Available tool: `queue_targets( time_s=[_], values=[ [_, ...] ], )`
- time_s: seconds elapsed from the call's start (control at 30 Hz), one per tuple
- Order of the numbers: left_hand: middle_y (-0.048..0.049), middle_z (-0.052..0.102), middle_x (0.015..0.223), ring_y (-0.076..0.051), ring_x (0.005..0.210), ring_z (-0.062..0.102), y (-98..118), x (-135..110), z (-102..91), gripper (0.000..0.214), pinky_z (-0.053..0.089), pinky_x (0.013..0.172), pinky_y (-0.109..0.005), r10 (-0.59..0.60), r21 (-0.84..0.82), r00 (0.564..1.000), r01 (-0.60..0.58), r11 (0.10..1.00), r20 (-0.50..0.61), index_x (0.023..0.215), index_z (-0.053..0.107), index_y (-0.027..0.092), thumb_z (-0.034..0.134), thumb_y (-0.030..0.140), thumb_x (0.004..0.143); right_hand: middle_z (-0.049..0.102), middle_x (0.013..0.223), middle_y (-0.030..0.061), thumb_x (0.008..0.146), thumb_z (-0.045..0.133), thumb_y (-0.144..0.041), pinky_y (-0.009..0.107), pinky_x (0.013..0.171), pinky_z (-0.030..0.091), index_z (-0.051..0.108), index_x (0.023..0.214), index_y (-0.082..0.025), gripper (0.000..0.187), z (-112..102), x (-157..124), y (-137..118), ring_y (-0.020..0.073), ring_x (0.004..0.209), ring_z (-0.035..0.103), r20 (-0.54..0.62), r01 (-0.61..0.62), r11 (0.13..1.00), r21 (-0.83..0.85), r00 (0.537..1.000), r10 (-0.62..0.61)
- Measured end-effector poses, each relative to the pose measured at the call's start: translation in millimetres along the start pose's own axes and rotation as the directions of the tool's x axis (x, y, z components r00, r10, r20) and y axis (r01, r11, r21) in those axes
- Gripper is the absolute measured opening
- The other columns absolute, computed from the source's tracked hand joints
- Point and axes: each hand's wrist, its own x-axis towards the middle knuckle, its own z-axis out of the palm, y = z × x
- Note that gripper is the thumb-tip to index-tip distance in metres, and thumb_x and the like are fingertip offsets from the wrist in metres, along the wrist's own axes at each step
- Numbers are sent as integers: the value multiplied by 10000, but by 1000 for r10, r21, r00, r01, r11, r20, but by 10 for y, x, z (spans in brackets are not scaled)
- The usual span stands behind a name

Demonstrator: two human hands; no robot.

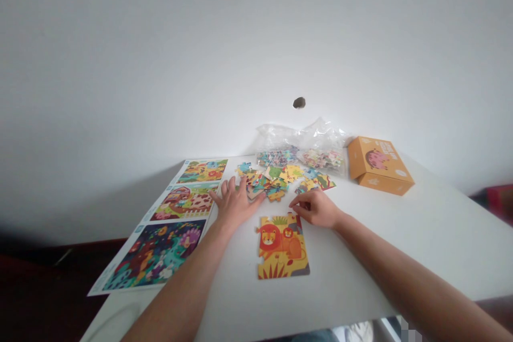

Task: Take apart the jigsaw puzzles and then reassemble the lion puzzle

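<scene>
A partly joined lion puzzle (282, 246) lies on the white table (401, 246) in front of me. My right hand (316, 207) rests at its top right corner, fingers curled and pinched on a puzzle piece there. My left hand (235, 201) lies flat with fingers spread, its fingertips touching the pile of loose puzzle pieces (280, 179) beyond the lion picture.
A long reference sheet (168, 222) with three pictures lies on the left, overhanging the table edge. Clear plastic bags of pieces (300, 152) sit at the back by the wall. An orange box (377, 164) stands at the back right.
</scene>
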Motion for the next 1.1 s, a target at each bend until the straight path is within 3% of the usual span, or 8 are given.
queue_targets(
  time_s=[0.2, 0.47, 0.53, 0.63, 0.7, 0.77, 0.93, 1.1],
  values=[
    [-122, 393, 1506, -360, 1356, 371, 12, -4, 65, 639, 281, 1092, -598, 210, -112, 977, -206, 972, 23, 1442, 428, 303, 548, 528, 855, 674, 704, -11, 777, 598, -209, 248, 605, 376, 753, 978, -268, 260, -30, 37, 172, 141, 641, 578, -174, -279, 938, -204, 954, 246],
    [-85, 493, 1436, -275, 1328, 444, -17, 52, 99, 472, 353, 1129, -469, 377, -245, 913, -405, 881, -152, 1353, 562, 273, 568, 281, 881, 638, 831, 43, 788, 565, -119, 248, 723, 438, 733, 1027, -184, 299, 20, 72, 269, 146, 741, 579, -162, -85, 984, -159, 985, 59],
    [-51, 470, 1466, -260, 1358, 414, 4, 34, 51, 410, 330, 1155, -451, 473, -275, 863, -506, 818, -180, 1287, 626, 292, 565, 254, 883, 648, 858, 50, 794, 569, -123, 255, 750, 447, 737, 1001, -191, 275, 15, 70, 273, 156, 778, 588, -231, -115, 981, -158, 970, 76],
    [5, 450, 1494, -278, 1402, 357, 45, -14, 3, 317, 299, 1159, -513, 578, -297, 808, -583, 757, -115, 1171, 698, 345, 550, 266, 903, 655, 908, 73, 812, 576, -156, 297, 837, 450, 747, 960, -202, 231, -10, 64, 308, 194, 880, 594, -372, -244, 948, -206, 915, 155],
    [9, 445, 1502, -308, 1415, 333, 63, -38, 4, 313, 294, 1135, -581, 567, -297, 822, -554, 778, -47, 1180, 690, 365, 546, 294, 911, 654, 952, 89, 814, 597, -191, 332, 892, 441, 755, 974, -213, 226, -22, 63, 343, 221, 934, 587, -402, -321, 914, -248, 893, 204],
    [5, 437, 1509, -329, 1421, 318, 66, -45, 23, 329, 289, 1114, -628, 517, -279, 856, -499, 821, -10, 1213, 667, 375, 538, 313, 916, 656, 1004, 98, 816, 610, -210, 348, 932, 431, 755, 1013, -217, 246, -24, 65, 369, 232, 976, 584, -374, -342, 899, -272, 899, 229],
    [-19, 432, 1511, -377, 1417, 298, 42, -22, 37, 342, 298, 1079, -667, 402, -219, 915, -398, 891, -31, 1225, 665, 375, 551, 343, 904, 682, 1065, 90, 792, 571, -123, 296, 937, 438, 730, 1079, -185, 333, -34, 73, 376, 208, 1009, 604, -345, -313, 919, -238, 912, 221],
    [32, 381, 1539, -365, 1418, 272, 56, -41, -19, 309, 274, 1102, -638, 478, -226, 877, -476, 850, -51, 1165, 692, 417, 575, 345, 889, 699, 1005, 72, 755, 492, -45, 281, 854, 462, 757, 1029, -207, 414, -70, 66, 410, 198, 921, 624, -424, -449, 860, -245, 847, 321]
  ],
)
